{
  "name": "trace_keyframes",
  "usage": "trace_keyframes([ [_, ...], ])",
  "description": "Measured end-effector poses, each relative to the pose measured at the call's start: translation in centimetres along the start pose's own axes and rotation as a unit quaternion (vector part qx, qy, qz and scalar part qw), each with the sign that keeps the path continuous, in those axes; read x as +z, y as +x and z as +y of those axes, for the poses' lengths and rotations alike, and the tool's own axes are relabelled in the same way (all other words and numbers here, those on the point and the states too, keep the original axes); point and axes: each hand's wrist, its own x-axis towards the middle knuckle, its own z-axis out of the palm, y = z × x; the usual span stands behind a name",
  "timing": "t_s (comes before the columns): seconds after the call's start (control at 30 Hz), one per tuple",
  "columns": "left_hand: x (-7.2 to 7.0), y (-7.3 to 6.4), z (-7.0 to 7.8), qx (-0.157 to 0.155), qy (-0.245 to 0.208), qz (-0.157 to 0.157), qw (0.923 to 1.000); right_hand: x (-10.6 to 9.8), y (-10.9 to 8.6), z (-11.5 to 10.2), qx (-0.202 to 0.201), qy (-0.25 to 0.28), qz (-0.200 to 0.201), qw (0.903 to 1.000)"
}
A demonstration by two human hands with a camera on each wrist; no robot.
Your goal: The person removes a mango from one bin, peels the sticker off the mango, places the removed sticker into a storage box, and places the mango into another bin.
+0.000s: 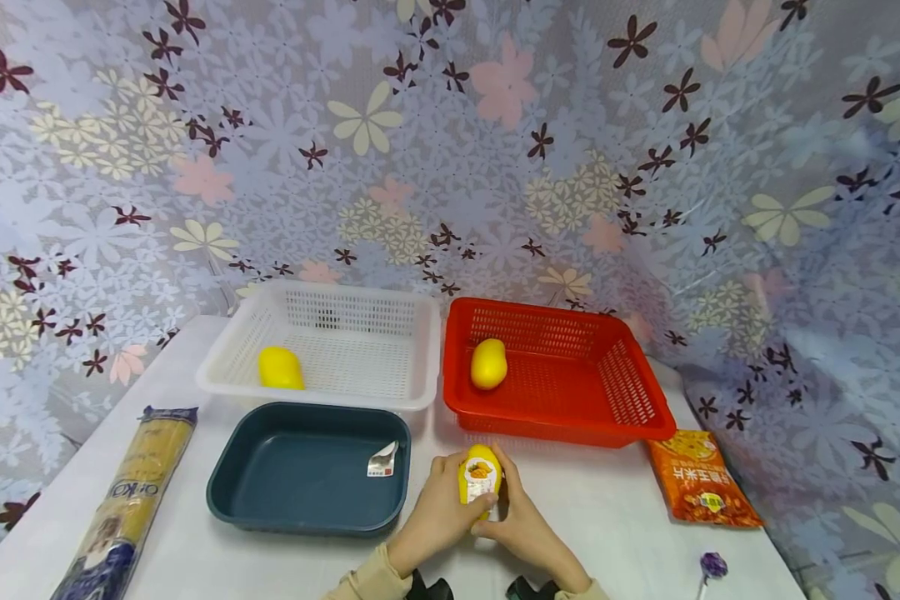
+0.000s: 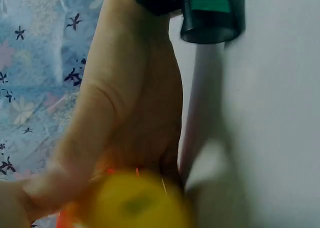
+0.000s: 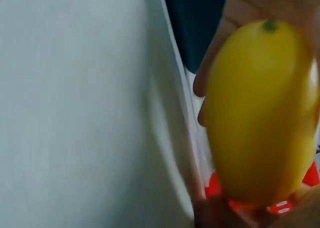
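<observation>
A yellow mango [image 1: 480, 477] with a printed label on its front is held between both hands, just in front of the red basket [image 1: 555, 429]. My left hand [image 1: 444, 510] grips its left side, the thumb lying across the label. From the right, my right hand [image 1: 523, 523] holds it with the fingers along its side and the thumb near its lower end. In the right wrist view the smooth yellow mango [image 3: 260, 113] shows a green spot at one end. The left wrist view shows it blurred at the bottom. A second yellow mango [image 1: 488, 364] lies in the red basket.
A white basket [image 1: 420, 367] at the back holds another yellow mango [image 1: 281, 368]. In front stands a dark blue tray [image 1: 307, 475] with a small silver-and-white label [image 1: 382, 461]. A spaghetti packet [image 1: 129, 500] lies left; an orange snack bag [image 1: 701, 481] and purple lollipop [image 1: 712, 566] lie right.
</observation>
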Motion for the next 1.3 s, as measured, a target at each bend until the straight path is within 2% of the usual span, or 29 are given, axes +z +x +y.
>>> trace_keyframes([
  [0.1,0.3,-0.2,0.0,-0.001,0.024,-0.003,0.9997,0.3,0.1,0.4,0.007,0.022,0.017,0.9996],
  [0.2,0.2,-0.2,0.0,0.004,0.046,0.007,0.9989,0.5,0.2,0.7,-0.014,0.017,0.032,0.9993],
  [0.33,-0.2,0.1,0.0,0.008,0.05,0.021,0.9985,0.6,0.3,1.1,-0.085,-0.011,0.034,0.9957],
  [0.43,-0.6,0.3,-0.1,0.008,0.042,0.017,0.9989,0.5,0.2,1.4,-0.135,-0.026,0.028,0.9901],
  [0.5,-0.8,0.4,-0.1,0.007,0.037,0.009,0.9992,0.5,0.2,1.5,-0.152,-0.033,0.029,0.9874],
  [0.7,-0.9,0.5,-0.3,0.002,0.042,0.011,0.9991,1.1,0.1,1.4,-0.153,-0.061,0.05,0.9851],
  [0.9,-0.9,0.6,-0.5,0.016,0.04,0.014,0.999,1.4,0.0,0.9,-0.144,-0.067,0.057,0.9857],
  [1.07,-0.6,0.6,-0.5,0.01,0.037,0.036,0.9986,1.4,-0.1,0.7,-0.128,-0.08,0.058,0.9869],
  [1.3,-0.5,0.7,-0.5,0.005,0.014,0.058,0.9982,1.4,-0.1,0.8,-0.135,-0.091,0.059,0.9849],
])
